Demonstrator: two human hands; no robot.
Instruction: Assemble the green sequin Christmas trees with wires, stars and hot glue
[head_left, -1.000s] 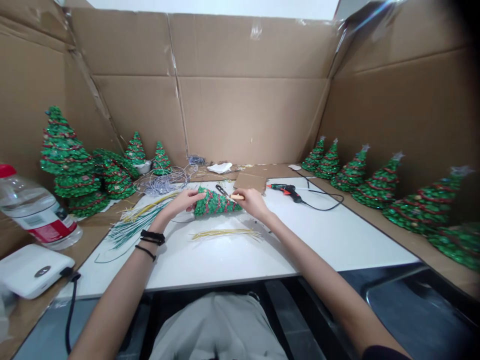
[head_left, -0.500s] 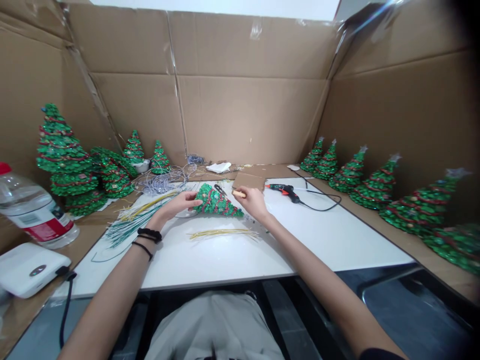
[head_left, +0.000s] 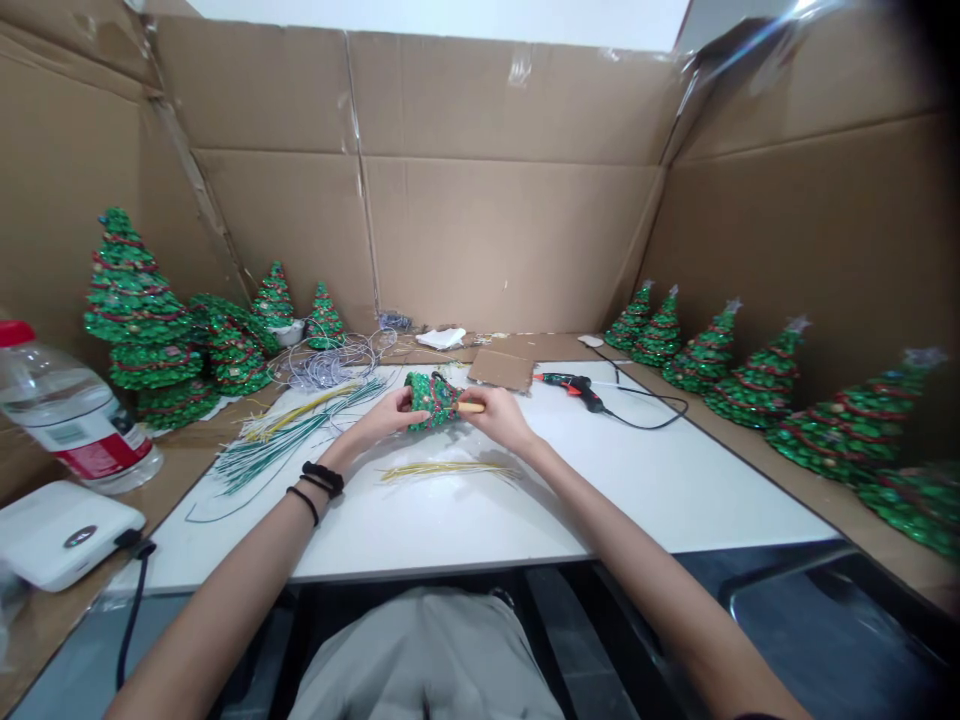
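Observation:
A small green Christmas tree [head_left: 435, 400] with red garland is tilted over the middle of the white board [head_left: 465, 530]. Its wide end sits in the grip of my left hand [head_left: 386, 415]. My right hand [head_left: 501, 412] closes around a tool with a light wooden handle [head_left: 471, 407], whose tip points at the tree and is hidden against it. Part of a dark metal tool shows just behind the tree. Nearer to me lies a bundle of yellow wires [head_left: 442, 468].
Green wires [head_left: 274, 450] and a coil of clear wire [head_left: 330, 365] lie to the left. Behind my right hand is a cardboard piece [head_left: 501, 370], beside a hot glue gun [head_left: 570, 385] with its cable. Finished-looking trees [head_left: 847, 415] line the right; a water bottle [head_left: 82, 420] stands left.
My left hand has turned the tree, so its tip no longer points right. My right hand has brought the wooden-handled tool down and left against the tree.

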